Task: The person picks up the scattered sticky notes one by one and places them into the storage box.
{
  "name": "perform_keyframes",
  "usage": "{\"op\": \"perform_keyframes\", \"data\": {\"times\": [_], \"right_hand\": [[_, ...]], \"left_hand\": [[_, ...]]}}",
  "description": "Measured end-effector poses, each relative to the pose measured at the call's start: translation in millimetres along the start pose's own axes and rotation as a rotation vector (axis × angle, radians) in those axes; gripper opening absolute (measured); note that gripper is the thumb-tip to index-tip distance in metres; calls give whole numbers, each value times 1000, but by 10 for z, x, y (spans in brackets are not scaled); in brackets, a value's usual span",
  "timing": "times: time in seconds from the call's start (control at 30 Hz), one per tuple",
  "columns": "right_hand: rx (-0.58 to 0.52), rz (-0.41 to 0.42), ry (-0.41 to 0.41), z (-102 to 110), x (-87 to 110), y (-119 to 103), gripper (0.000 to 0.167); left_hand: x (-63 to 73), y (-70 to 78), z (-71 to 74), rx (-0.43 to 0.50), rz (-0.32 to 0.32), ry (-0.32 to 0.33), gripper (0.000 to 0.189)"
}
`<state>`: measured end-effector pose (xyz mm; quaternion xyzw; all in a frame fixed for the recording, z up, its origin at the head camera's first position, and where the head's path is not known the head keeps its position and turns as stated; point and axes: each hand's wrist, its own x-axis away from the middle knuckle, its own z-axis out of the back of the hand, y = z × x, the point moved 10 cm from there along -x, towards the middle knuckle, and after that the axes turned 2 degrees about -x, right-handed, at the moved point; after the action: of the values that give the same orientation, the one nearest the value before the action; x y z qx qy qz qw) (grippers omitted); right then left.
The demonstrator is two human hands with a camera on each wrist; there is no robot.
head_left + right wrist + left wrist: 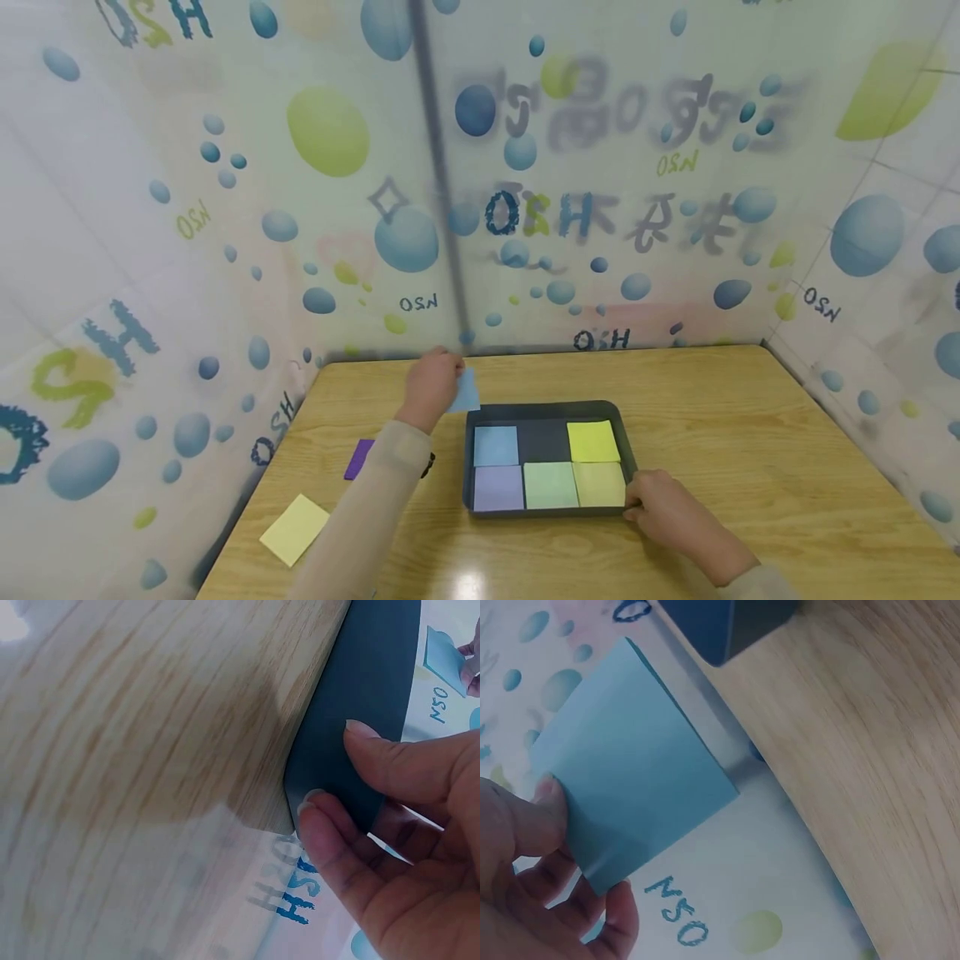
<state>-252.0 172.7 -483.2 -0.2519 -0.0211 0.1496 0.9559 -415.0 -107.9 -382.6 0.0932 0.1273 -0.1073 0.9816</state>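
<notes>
My left hand [432, 387] pinches a light blue sticky-note pad [634, 769] by one edge, thumb on one face and fingers behind. The pad is held up near the back left corner of a dark tray [555, 410]. At the tray's front right corner, my right hand [670, 507] grips the wall [367, 682] between thumb and fingers. Inside lie a blue pad [496, 446], a bright yellow pad [593, 442], a lavender pad [498, 488], a light green pad [551, 485] and a pale yellow pad [600, 484]. Bare dark floor shows at the back middle.
A pale yellow pad [295, 530] lies on the wooden table [720, 400] at the front left. Partly behind my left forearm is a purple pad [358, 459]. A printed curtain [525, 292] surrounds the table's back and sides.
</notes>
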Motion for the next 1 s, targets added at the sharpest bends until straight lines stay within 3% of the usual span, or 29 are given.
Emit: {"op": "perform_keyframes", "data": {"times": [0.23, 0.53, 0.67, 1.0], "right_hand": [[-13, 14, -8, -1, -3, -13, 15], [-13, 18, -7, 9, -2, -31, 15], [-13, 10, -12, 14, -8, -34, 15], [-2, -21, -24, -3, -19, 5, 15]], "left_hand": [[26, 165, -117, -8, -9, -119, 15], [55, 372, -297, 92, -18, -295, 20], [66, 446, -381, 85, -15, -329, 15], [87, 529, -496, 83, -6, -343, 14]]}}
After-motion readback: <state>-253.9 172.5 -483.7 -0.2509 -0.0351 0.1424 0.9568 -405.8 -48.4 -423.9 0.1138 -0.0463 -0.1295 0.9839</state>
